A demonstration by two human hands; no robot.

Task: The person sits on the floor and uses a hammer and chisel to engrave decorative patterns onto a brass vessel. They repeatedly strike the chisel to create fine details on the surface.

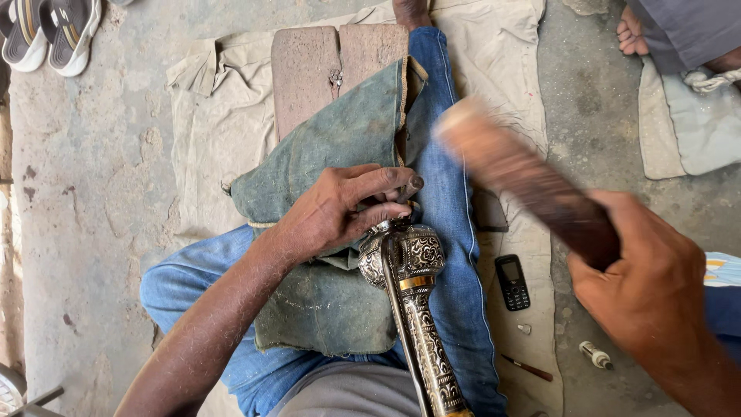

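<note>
One engraved metal hilt point(413, 297) on green cloth point(340, 232) across lap. Left hand point(340, 212) fingers pinching one small punch point(407, 188) on hilt top. Right hand point(656, 289) wrapped around one wooden mallet point(525, 177), raised, blurred. One phone point(512, 282) near beige mat's point(224, 108) right edge; two sandals point(50, 31) beyond mat's far-left corner.

Blue jeans point(455, 232) (faded), bare forearms, grey shirt point(347, 394).
</note>
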